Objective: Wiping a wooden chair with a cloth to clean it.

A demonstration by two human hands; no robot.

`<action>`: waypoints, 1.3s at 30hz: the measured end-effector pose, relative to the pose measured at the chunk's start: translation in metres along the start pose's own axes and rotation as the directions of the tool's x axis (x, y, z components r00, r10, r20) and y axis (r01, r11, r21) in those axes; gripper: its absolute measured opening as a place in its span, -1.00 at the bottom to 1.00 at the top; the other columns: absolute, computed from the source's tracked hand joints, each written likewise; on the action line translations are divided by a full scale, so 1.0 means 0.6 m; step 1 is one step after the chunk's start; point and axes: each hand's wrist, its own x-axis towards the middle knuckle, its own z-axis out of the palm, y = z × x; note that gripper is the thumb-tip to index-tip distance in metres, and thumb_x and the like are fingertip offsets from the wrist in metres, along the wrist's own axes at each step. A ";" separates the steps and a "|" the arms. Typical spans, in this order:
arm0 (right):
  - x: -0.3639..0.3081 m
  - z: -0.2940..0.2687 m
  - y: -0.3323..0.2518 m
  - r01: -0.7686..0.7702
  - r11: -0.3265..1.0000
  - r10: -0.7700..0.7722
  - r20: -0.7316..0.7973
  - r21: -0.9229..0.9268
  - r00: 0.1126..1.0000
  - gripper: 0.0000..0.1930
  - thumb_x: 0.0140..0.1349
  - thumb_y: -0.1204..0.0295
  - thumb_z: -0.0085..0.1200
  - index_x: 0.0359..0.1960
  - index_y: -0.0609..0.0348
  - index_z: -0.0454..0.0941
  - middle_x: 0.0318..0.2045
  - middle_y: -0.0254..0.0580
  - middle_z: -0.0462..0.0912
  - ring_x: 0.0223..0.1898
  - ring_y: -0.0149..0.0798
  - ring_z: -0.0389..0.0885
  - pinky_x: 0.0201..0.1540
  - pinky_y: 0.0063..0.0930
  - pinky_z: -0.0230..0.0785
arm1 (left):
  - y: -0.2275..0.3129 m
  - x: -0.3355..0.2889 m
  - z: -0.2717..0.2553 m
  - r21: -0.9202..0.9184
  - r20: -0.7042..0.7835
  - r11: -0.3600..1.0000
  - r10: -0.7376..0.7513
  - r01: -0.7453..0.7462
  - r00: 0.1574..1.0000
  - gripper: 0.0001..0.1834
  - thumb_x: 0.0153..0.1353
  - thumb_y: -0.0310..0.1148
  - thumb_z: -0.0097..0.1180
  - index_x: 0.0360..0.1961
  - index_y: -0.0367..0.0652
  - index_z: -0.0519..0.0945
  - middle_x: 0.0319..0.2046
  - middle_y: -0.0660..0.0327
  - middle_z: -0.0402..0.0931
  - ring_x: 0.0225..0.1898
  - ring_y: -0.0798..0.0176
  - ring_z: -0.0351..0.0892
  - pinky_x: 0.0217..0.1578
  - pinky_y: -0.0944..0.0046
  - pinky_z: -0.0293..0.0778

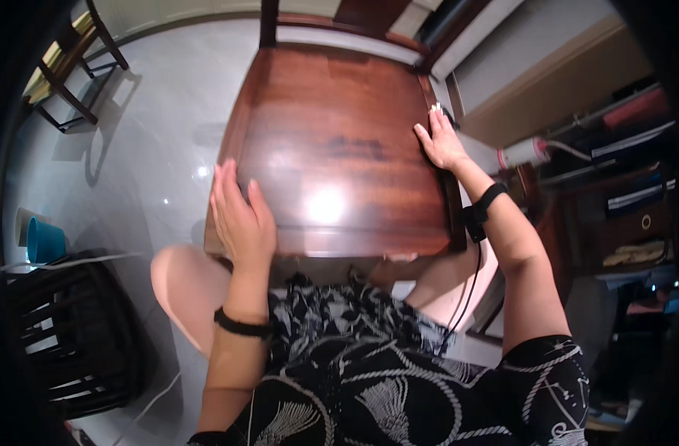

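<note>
A dark reddish-brown wooden chair [332, 111] stands right in front of me, its glossy seat between my knees and its backrest at the far end. On the seat's left edge rests my left hand [241, 215], fingers stretched forward and thumb a little apart. My right hand [442, 141] lies along the far right edge of the seat, with its fingers extended and thumb spread. Neither hand grips anything. Black bands circle both wrists, and a dark cable hangs from the right one. The chair's legs are mostly hidden under the seat.
A black slatted crate-like object [79, 334] and a blue bin [45, 239] are at the left. Another wooden chair [72, 74] stands far left on the shiny floor [161, 119]. Shelves with a white-and-red cylinder [524, 152] and folded items line the right side.
</note>
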 end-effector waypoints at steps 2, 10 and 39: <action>-0.079 -0.013 -0.006 0.031 0.998 -0.032 0.009 0.054 0.999 -0.17 0.36 -0.13 -0.33 0.39 0.38 -0.09 0.42 0.16 -0.11 0.45 0.09 -0.15 0.46 -0.24 -0.24 | -0.004 0.005 -0.010 0.009 0.015 1.000 0.004 -0.004 1.000 -0.55 0.32 -0.35 -0.07 0.18 -0.34 0.35 0.19 -0.08 0.33 0.31 -0.10 0.19 0.28 0.00 0.09; -0.330 -0.017 -0.090 0.151 0.979 -0.120 -0.215 0.136 0.969 -0.19 0.28 0.05 -0.05 0.38 0.34 -0.04 0.41 0.16 -0.03 0.42 0.16 -0.05 0.44 -0.09 -0.23 | 0.009 0.012 0.011 -0.005 -0.025 1.000 0.000 -0.001 1.000 -0.54 0.38 -0.22 -0.14 0.19 -0.27 0.38 0.19 -0.08 0.31 0.26 -0.10 0.26 0.25 0.07 0.18; -0.269 -0.008 -0.138 0.690 0.699 -0.683 -0.460 -0.187 0.567 -0.27 0.09 -0.03 0.15 0.12 0.34 0.36 0.02 0.08 0.45 -0.03 0.02 0.45 0.09 -0.22 0.34 | -0.098 0.046 0.017 -0.664 0.212 0.467 -0.632 0.585 0.745 -0.53 0.30 -0.09 0.00 -0.19 -0.40 0.58 -0.26 0.08 0.58 -0.24 0.26 0.50 -0.17 0.21 0.41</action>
